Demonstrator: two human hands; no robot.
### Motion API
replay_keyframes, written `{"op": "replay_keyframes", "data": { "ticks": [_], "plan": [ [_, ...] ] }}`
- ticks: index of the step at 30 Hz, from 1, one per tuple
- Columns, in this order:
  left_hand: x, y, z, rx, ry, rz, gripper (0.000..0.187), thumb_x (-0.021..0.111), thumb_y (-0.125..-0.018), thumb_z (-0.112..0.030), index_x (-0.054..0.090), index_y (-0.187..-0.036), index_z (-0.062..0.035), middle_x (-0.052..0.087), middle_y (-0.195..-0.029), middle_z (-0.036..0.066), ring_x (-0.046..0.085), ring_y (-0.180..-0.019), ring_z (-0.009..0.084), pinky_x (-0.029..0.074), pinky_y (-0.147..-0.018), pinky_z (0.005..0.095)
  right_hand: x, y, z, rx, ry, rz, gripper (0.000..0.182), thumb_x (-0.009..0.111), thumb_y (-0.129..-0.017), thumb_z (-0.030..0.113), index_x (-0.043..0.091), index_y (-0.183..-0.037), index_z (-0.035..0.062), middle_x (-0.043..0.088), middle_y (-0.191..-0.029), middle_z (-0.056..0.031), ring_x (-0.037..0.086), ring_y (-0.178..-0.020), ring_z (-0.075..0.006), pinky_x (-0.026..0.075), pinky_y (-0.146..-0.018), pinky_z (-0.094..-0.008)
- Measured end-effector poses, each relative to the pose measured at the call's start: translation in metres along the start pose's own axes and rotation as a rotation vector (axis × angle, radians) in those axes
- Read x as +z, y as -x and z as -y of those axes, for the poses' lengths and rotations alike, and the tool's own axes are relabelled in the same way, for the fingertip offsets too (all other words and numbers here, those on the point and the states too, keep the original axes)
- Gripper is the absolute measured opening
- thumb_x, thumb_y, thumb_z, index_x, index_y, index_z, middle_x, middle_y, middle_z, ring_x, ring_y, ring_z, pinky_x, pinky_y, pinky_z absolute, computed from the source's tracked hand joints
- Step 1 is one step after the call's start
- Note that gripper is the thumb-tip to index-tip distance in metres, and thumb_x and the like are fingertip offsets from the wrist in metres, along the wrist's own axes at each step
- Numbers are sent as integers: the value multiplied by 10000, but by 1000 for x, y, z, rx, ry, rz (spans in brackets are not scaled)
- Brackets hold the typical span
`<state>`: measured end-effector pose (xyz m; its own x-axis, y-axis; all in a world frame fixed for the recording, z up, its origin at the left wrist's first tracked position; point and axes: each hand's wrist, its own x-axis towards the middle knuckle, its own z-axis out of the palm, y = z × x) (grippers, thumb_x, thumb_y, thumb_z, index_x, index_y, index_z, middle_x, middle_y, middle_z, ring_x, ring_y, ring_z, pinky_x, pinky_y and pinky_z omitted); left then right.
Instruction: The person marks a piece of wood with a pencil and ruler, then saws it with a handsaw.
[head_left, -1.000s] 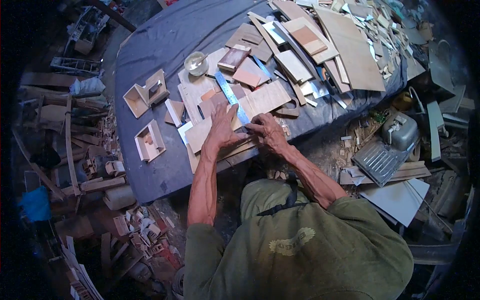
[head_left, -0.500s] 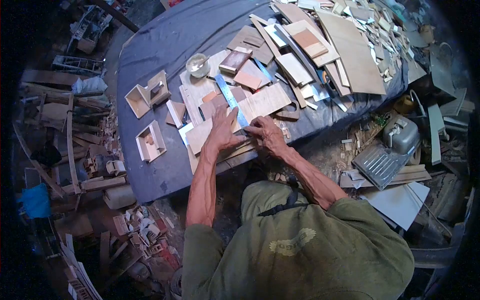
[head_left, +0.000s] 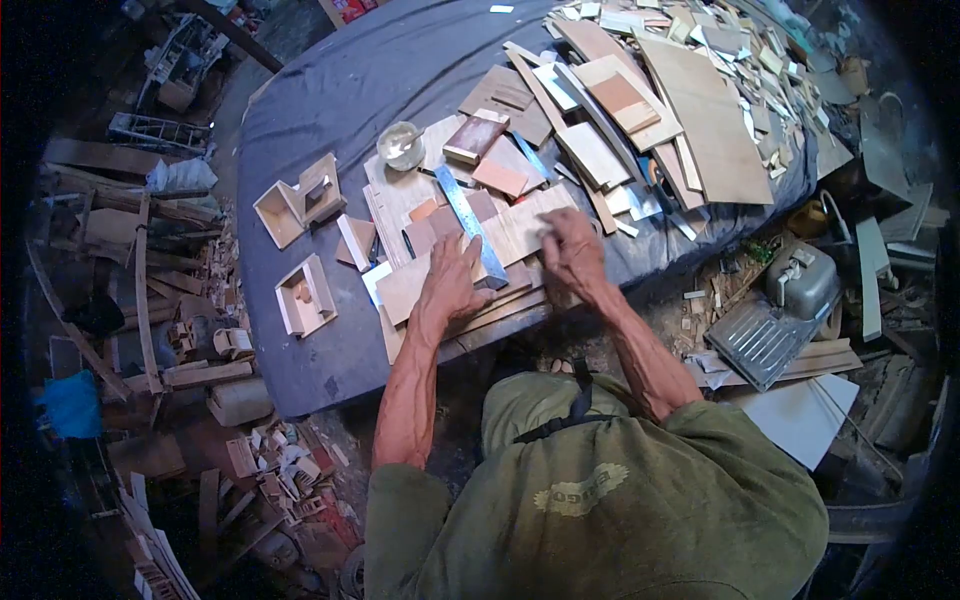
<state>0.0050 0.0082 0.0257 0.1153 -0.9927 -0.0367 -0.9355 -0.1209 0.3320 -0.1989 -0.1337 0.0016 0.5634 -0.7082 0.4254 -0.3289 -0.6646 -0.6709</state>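
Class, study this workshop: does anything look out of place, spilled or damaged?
The metal sink looks out of place: it lies beside the cloth-covered table among loose boards, apparently not fitted in a counter. No liquid spill or clear damage is visible.

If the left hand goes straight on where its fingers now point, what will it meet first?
Probably the bluish strip, just ahead of the left hand's fingertips; depth and touch are unclear.

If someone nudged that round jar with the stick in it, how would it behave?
The jar would probably slide or tip rather than roll, since it stands upright. Its clear, smooth-looking wall suggests something slippery and perhaps breakable. The stick leaning in its open top would likely shift too.
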Motion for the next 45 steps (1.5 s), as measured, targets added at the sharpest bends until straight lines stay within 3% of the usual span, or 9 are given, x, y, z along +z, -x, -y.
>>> {"op": "replay_keyframes", "data": {
  "ticks": [8,13,19,25,28,32,39,43,45],
  "plan": [
    [-6,-1,-1,-20,10,50,959,886,-620,-353,492,-1411,20,382,-1446,314,358,-1345,486,321,-1151,520,19,-79,-23,81,234,156,345,659,-864,321,692,-1062,40,622,-1086,-175,582,-1061,-343,491,-892,-450],
    [-9,0,-5,-40,20,53,967,864,-651,-381,461,-1432,23,366,-1460,319,331,-1370,482,265,-1183,526,58,-119,-27,64,465,250,784,699,-767,609,535,-1158,-51,593,-1112,-269,576,-1050,-422,507,-895,-482],
    [-7,2,-8,-50,30,-18,919,886,-615,-258,490,-1394,28,390,-1423,286,347,-1335,466,297,-1157,498,73,-136,-44,114,467,315,736,784,-709,547,543,-1130,-7,604,-1058,-266,619,-996,-429,546,-793,-512],
    [-13,2,-12,-38,58,-41,921,887,-577,-219,504,-1371,44,394,-1408,268,357,-1317,448,318,-1142,489,69,-140,-34,97,498,288,450,690,-802,330,604,-1063,-26,642,-1000,-285,673,-959,-399,568,-720,-526],
    [-16,2,-14,-49,67,-45,924,889,-567,-213,507,-1367,45,393,-1407,264,362,-1312,442,323,-1137,485,46,-160,-31,263,500,452,543,756,-719,477,623,-1040,60,657,-947,-234,676,-895,-414,554,-734,-514],
    [-16,2,-14,-73,89,-31,925,892,-564,-212,509,-1367,40,393,-1408,261,361,-1314,440,322,-1135,486,10,-168,-66,221,487,452,482,735,-716,433,648,-1029,77,675,-934,-229,686,-868,-401,551,-747,-488],
    [-21,1,-15,-91,100,32,938,891,-619,-281,484,-1405,30,363,-1459,303,326,-1363,475,298,-1165,499,-23,-183,-76,89,715,108,517,795,-736,345,616,-1122,53,532,-1245,-196,519,-1143,-388,516,-836,-481],
    [-23,0,-15,-90,119,34,939,891,-607,-270,489,-1398,34,365,-1458,304,327,-1363,474,306,-1162,496,-6,-165,-68,-157,616,-141,413,779,-725,343,681,-1007,58,607,-1154,-185,577,-1094,-357,538,-772,-467],
    [-21,1,-16,-81,116,15,939,892,-598,-255,489,-1396,33,379,-1441,296,341,-1349,465,312,-1155,494,13,-159,-65,80,544,249,358,761,-718,348,709,-940,72,672,-995,-181,652,-960,-350,551,-722,-468]
  ]
}}
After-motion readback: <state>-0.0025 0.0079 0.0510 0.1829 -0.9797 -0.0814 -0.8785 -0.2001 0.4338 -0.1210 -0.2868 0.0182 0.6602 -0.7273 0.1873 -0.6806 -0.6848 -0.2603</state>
